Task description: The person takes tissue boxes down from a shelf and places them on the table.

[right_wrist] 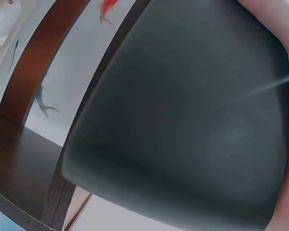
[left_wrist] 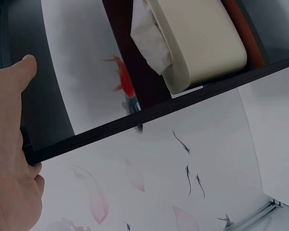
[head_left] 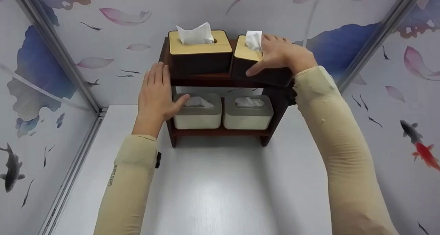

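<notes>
A two-tier dark brown wooden rack (head_left: 220,132) holds tissue boxes on both tiers. At the upper right, my right hand (head_left: 280,54) grips a dark tissue box with a light wooden lid (head_left: 245,52), thumb in front and fingers over the back. That box sits at an angle, and its dark side (right_wrist: 183,115) fills much of the right wrist view. A matching tissue box (head_left: 201,63) stands to its left, a white tissue sticking up. My left hand (head_left: 154,90) rests along the rack's left side panel, fingers straight and thumb spread inward over the front.
On the lower tier stand two cream tissue boxes with grey lids, one at left (head_left: 197,121) and one at right (head_left: 248,121). The rack stands on a white surface (head_left: 206,193) against a wall (head_left: 137,39) printed with fish and petals. Metal frame posts (head_left: 62,49) run along the corners.
</notes>
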Action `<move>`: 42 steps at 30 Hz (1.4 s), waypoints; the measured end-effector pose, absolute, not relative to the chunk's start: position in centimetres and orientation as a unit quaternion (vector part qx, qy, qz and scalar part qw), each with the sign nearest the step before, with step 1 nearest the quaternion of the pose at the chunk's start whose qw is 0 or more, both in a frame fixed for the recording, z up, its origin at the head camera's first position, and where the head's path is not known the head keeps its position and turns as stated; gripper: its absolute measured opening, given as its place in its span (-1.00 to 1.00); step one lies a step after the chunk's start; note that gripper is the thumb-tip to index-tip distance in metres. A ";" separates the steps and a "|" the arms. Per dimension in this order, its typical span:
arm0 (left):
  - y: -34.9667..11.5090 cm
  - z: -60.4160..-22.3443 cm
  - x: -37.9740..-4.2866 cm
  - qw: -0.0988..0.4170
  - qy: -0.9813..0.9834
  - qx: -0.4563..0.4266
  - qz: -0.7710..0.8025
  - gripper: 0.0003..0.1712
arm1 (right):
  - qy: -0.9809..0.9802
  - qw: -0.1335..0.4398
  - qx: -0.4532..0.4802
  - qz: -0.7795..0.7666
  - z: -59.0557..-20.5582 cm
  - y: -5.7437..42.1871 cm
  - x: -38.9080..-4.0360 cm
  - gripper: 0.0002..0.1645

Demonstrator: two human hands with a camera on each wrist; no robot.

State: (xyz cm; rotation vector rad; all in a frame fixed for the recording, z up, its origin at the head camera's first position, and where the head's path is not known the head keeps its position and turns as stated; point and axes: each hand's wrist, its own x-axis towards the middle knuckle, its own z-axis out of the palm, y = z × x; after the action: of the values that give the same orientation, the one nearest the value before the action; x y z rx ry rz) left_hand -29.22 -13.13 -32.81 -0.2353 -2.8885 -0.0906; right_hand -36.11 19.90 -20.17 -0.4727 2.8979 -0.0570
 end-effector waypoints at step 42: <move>-13.1 -32.7 -29.1 0.109 -0.990 -0.085 -0.037 0.24 | 0.954 -0.045 -0.295 -0.024 -22.8 21.0 -27.8 0.59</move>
State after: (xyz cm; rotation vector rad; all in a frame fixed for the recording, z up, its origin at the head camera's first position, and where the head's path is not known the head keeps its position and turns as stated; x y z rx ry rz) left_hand -29.14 -13.09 -32.69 -0.2504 -2.9113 -0.1093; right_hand -27.85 21.05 -22.77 -0.9545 3.0865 -0.0783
